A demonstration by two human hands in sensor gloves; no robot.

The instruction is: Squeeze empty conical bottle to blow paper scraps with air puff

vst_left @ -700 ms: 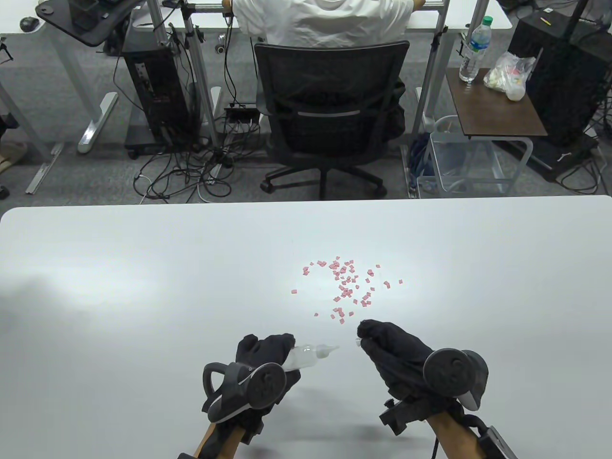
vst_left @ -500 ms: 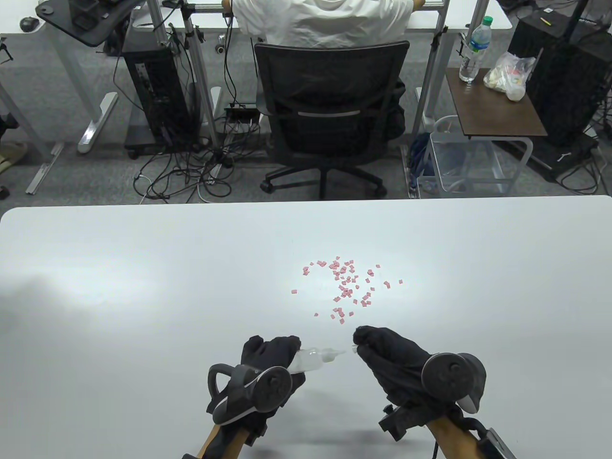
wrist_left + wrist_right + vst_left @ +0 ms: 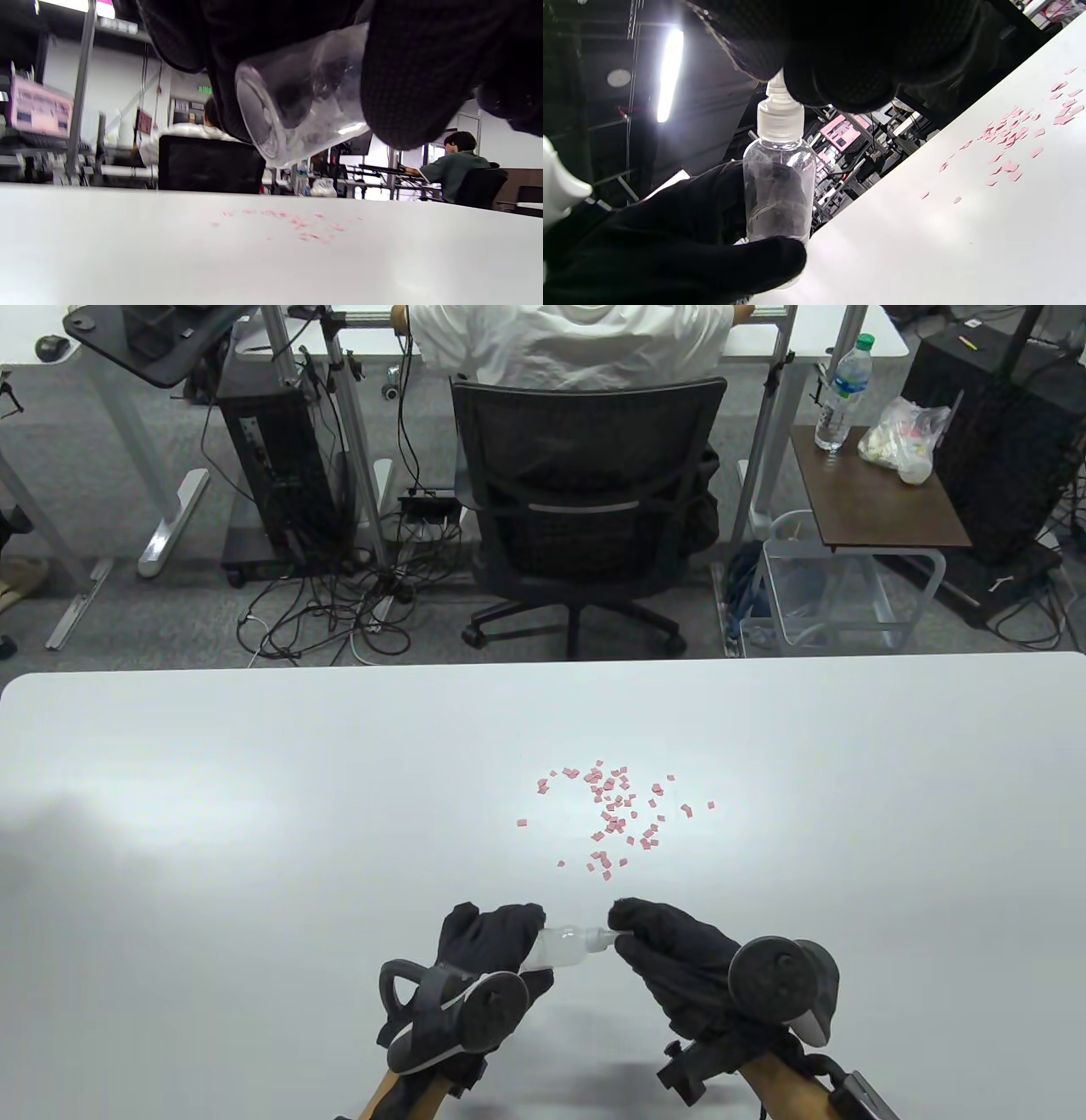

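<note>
Near the paper scraps [image 3: 612,814], both hands pinch an unlabelled clear bottle [image 3: 564,946].

Two hands are wearing black knitted gloves, the left hand [image 3: 488,937] and the right hand [image 3: 670,954], each carrying a dark grey tracker. A clear, colourless bottle [image 3: 564,945] with a frosted white cap [image 3: 779,118] is showing between them. Pink paper scraps [image 3: 615,814] are lying scattered on a plain white table [image 3: 254,814].

left hand [image 3: 297,51] grips clear bottle [image 3: 297,106] | pink scraps [image 3: 297,222] on table [image 3: 127,254]
</note>
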